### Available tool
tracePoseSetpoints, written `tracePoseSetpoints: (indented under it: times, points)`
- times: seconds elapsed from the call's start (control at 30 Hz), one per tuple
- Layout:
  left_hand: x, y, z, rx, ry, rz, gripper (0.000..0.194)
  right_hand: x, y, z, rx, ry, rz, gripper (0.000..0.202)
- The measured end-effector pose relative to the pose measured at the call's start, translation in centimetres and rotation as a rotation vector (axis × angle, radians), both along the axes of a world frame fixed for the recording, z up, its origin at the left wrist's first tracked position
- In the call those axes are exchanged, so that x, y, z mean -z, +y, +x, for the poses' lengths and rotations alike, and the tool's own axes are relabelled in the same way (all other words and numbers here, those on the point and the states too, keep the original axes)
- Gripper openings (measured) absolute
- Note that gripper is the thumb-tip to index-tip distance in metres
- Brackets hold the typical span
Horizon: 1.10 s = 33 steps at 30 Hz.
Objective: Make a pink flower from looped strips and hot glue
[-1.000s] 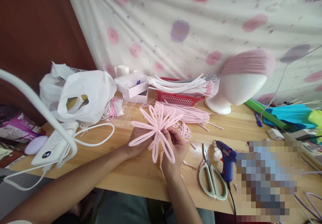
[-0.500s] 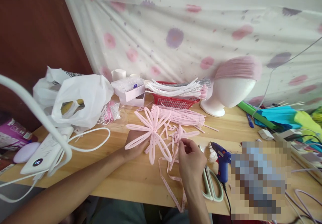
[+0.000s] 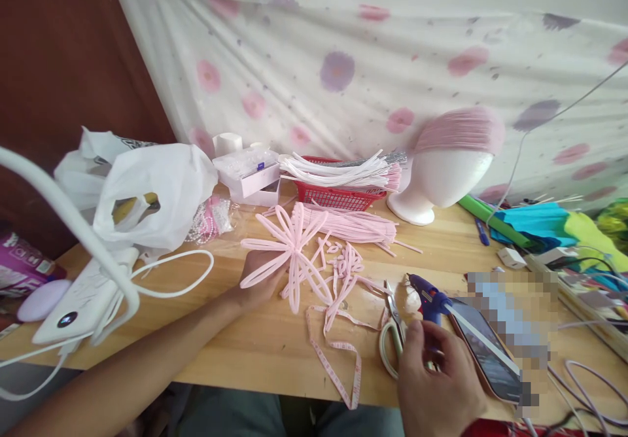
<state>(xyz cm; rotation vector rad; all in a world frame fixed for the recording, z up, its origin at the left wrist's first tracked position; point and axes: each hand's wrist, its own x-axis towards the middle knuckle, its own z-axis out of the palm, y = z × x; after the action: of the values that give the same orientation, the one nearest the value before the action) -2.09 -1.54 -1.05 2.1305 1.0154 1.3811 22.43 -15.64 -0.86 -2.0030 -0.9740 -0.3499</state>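
Observation:
My left hand (image 3: 262, 273) is closed on a pink pipe-cleaner flower (image 3: 296, 252) with several long looped petals. The petals hide part of the fingers. My right hand (image 3: 439, 375) is curled around the handle of a blue hot glue gun (image 3: 428, 296), which lies on the table with a white glue stick (image 3: 483, 339) out of its back. Just left of that hand lie scissors (image 3: 390, 349) with pale green handles, partly covered by it. Between the hands are a pile of pink pipe-cleaner pieces (image 3: 349, 260) and a pink tape measure (image 3: 333, 375).
Behind the flower lies a bundle of pink pipe cleaners (image 3: 356, 223), and a red basket (image 3: 338, 196) holds white ones. A white foam head (image 3: 451, 172) stands back right. A phone (image 3: 490, 358) lies at right; plastic bags (image 3: 152, 188) and a power bank (image 3: 86, 299) are left.
My right hand has left the pink pieces and moved right and nearer to me, onto the glue gun's handle. The scissors have shifted. My left hand still holds the flower.

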Motion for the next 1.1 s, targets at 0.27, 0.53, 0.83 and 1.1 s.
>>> tracePoseSetpoints:
  times: [0.27,0.53,0.83,1.1]
  points:
    - [0.0,0.3,0.0,-0.043,0.019,0.075,0.047,0.8,0.7,5.9,0.154,-0.074,-0.382,0.059]
    - [-0.4,0.0,0.1,0.001,0.015,0.085,0.05,-0.5,4.1,6.2,0.096,-0.026,-0.475,0.049]
    - [0.5,0.1,0.1,0.076,-0.142,-0.149,0.035,-4.8,1.5,4.1,-0.102,0.338,-0.117,0.05]
    - [0.4,-0.5,0.8,0.221,-0.379,-0.501,0.035,-5.8,2.3,-3.1,-0.742,0.594,-0.019,0.037]
